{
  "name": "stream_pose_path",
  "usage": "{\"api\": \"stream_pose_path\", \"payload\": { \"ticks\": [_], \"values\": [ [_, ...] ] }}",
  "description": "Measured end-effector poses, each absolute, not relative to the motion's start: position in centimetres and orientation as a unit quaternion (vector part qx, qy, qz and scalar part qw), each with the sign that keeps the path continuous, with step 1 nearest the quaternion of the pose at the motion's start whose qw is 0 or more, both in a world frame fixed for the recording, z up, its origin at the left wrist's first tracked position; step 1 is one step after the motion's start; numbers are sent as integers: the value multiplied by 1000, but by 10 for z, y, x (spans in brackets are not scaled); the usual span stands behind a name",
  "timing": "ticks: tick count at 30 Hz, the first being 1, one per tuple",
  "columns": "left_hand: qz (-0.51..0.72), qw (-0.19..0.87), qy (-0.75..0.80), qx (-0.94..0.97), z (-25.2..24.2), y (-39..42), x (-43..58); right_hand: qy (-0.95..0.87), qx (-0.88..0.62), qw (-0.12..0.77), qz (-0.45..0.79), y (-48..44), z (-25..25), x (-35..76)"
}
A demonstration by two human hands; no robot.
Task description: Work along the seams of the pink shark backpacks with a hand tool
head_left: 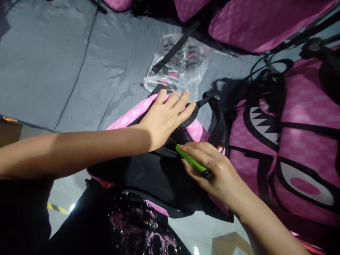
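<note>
My left hand (164,118) lies with fingers spread on the upper part of a pink-and-black backpack (148,177), pressing on its pink checkered edge and black straps. In my right hand (209,163) is a slim green-handled tool (192,161) with a black end. Its thin dark tip points at the black fabric just below my left palm. Whether the tip touches the cloth I cannot tell, nor what kind of tool it is. A black strap loop (217,117) stands up at the bag's right.
Just beyond my left hand lies a clear plastic bag (183,63) with pink and black contents, on the grey-covered table (53,63). More pink backpacks stand at the right (308,141) and far side (247,24). A cardboard box (231,244) is on the floor.
</note>
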State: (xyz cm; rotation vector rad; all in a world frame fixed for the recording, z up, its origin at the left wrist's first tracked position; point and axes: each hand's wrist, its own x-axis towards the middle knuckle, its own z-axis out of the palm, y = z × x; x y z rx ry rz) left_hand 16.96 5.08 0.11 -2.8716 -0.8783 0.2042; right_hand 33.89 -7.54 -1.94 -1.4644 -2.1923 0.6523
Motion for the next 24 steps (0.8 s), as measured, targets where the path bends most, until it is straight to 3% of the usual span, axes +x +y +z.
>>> {"api": "stream_pose_path", "payload": {
  "ticks": [14,24],
  "values": [
    [93,43,-296,-950,5,57,176,-765,-503,335,222,-58,-39,322],
    [74,27,-290,-954,2,59,173,-681,-621,357,150,-70,-44,296]
  ]
}}
